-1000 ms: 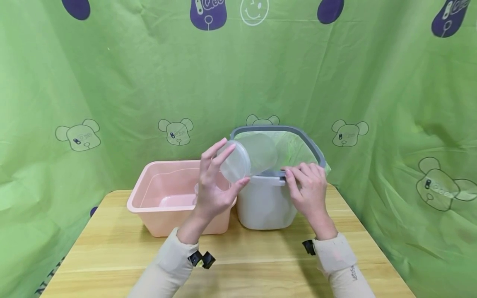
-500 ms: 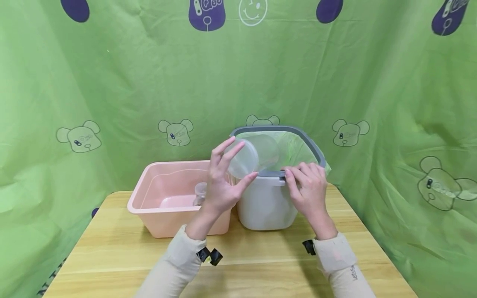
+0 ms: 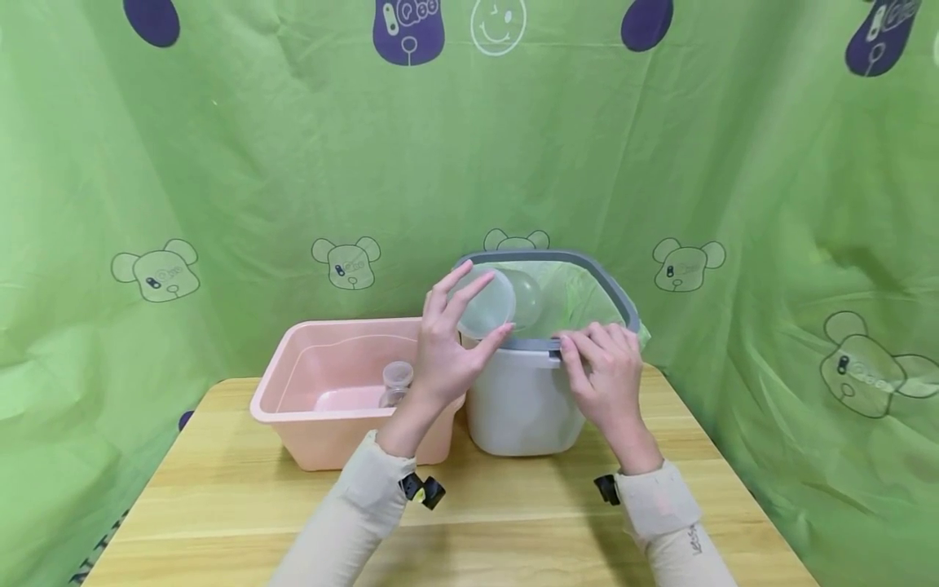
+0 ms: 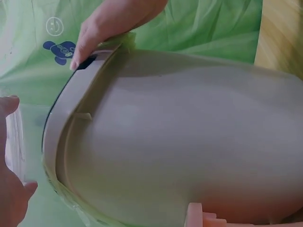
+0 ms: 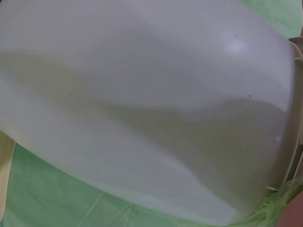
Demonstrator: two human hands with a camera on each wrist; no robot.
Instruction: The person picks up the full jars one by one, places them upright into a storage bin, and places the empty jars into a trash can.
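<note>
My left hand (image 3: pixel 456 350) holds a clear, round plastic container (image 3: pixel 487 304) by its edge, thumb below and fingers above. The container is tilted on its side at the left of the bin's mouth. Just behind it shows another clear round shape (image 3: pixel 526 298); I cannot tell whether it is part of the same container. With my right hand (image 3: pixel 607 371) I grip the front of the grey rim (image 3: pixel 539 344) on the pale bin (image 3: pixel 524 408). In the left wrist view, the clear container's edge (image 4: pixel 16 142) lies between thumb and fingers.
A pink tub (image 3: pixel 323 416) stands left of the bin, with small clear cups (image 3: pixel 397 375) at its right end. A green bag (image 3: pixel 587 295) lines the bin. Both stand on a wooden table (image 3: pixel 506 530) before a green cloth backdrop (image 3: pixel 352 163).
My left hand has moved right and slightly up with the clear container, farther over the bin. The small cups in the pink tub have come into view. My right hand has stayed put.
</note>
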